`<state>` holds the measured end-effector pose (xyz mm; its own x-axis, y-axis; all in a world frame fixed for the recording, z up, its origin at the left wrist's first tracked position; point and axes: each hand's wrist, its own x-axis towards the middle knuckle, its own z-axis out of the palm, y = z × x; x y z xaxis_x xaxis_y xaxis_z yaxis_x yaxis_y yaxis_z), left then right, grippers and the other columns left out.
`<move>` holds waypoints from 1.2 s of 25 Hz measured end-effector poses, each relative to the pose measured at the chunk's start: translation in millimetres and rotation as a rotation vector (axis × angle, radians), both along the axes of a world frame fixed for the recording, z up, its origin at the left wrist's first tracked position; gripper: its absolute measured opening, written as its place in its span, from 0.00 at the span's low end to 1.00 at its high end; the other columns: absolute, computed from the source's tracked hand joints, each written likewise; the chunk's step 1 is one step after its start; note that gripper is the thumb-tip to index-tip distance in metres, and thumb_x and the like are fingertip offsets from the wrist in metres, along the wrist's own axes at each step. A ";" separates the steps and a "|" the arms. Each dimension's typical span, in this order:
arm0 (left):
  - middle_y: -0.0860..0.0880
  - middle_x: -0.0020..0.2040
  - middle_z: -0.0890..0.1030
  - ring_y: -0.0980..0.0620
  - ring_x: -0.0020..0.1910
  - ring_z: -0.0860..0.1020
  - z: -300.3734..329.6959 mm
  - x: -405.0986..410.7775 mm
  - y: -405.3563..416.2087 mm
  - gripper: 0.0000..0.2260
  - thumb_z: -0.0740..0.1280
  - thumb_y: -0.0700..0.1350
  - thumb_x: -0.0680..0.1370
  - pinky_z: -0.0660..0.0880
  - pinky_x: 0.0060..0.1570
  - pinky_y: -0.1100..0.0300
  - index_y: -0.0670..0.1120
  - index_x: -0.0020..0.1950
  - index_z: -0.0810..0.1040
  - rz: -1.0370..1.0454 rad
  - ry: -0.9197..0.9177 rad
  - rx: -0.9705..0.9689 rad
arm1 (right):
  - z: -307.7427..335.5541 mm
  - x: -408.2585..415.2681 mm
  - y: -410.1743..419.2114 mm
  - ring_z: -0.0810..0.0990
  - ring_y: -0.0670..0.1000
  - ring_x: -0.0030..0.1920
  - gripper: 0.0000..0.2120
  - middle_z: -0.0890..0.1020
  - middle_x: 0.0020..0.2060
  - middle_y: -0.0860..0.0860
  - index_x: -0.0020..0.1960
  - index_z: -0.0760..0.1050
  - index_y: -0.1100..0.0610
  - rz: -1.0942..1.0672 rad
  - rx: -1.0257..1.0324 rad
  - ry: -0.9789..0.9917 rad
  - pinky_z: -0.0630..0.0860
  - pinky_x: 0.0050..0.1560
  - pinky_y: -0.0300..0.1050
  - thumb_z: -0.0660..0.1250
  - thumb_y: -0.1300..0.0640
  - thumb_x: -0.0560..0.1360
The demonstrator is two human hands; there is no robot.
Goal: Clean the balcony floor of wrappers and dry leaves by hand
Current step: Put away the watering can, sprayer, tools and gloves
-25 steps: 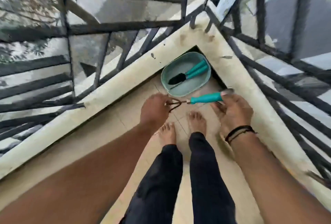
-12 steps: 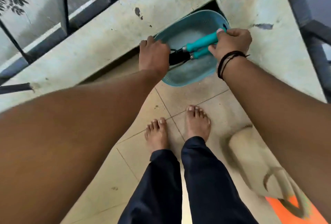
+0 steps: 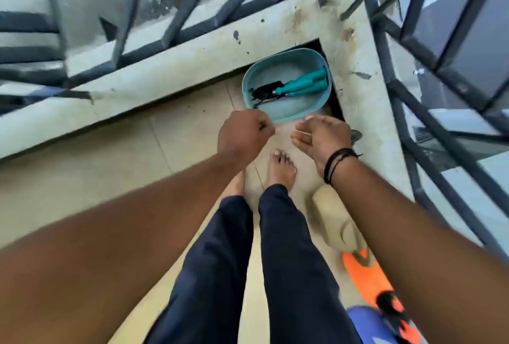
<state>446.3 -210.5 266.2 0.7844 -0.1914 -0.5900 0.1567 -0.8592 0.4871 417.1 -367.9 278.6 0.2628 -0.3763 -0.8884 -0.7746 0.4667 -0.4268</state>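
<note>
The teal oval plastic basin (image 3: 286,112) sits tucked in the balcony corner, holding two teal-handled garden tools (image 3: 297,86). The left hand (image 3: 243,134) is curled, its grip apparently empty; the right hand (image 3: 321,137) hangs relaxed, fingers spread. No wrappers or leaves show on the beige tiled floor (image 3: 110,178).

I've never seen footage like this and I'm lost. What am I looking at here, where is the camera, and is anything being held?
There is no machine. The camera sits on a person's head and looks down at their own arms, legs and bare feet on a tiled balcony floor. In the corner, against the concrete ledge, stands a teal tub with two teal-handled garden tools lying inside. The left hand is curled into a fist and seems to hold nothing. The right hand, with dark bands at the wrist, is open and holds nothing. Both hover just in front of the tub.
</note>
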 end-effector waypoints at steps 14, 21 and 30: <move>0.52 0.49 0.82 0.58 0.44 0.79 455.1 -122.6 186.1 0.13 0.74 0.52 0.77 0.76 0.47 0.64 0.47 0.57 0.82 0.602 -0.016 -0.108 | 442.1 -49.3 85.6 0.78 0.52 0.31 0.09 0.81 0.36 0.55 0.47 0.77 0.60 0.572 0.202 -0.237 0.77 0.37 0.47 0.64 0.56 0.82; 0.48 0.50 0.85 0.48 0.48 0.83 492.4 -260.5 270.3 0.12 0.71 0.51 0.79 0.74 0.41 0.60 0.49 0.60 0.81 1.407 -0.136 -0.239 | 473.3 5.1 232.2 0.79 0.54 0.34 0.07 0.81 0.37 0.55 0.49 0.77 0.59 1.045 0.308 -0.368 0.79 0.34 0.43 0.62 0.58 0.82; 0.49 0.51 0.85 0.51 0.44 0.83 482.5 -433.2 371.1 0.09 0.71 0.52 0.79 0.76 0.44 0.58 0.49 0.55 0.81 2.072 -0.255 -0.371 | 471.0 -125.7 513.3 0.81 0.53 0.35 0.07 0.81 0.40 0.55 0.48 0.77 0.58 1.641 0.473 -0.245 0.80 0.41 0.47 0.64 0.55 0.81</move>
<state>13.1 160.6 748.7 -0.0054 0.7920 -0.6104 0.4376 0.5508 0.7108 291.4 145.4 749.6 0.2102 0.6632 -0.7183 -0.4763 -0.5722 -0.6677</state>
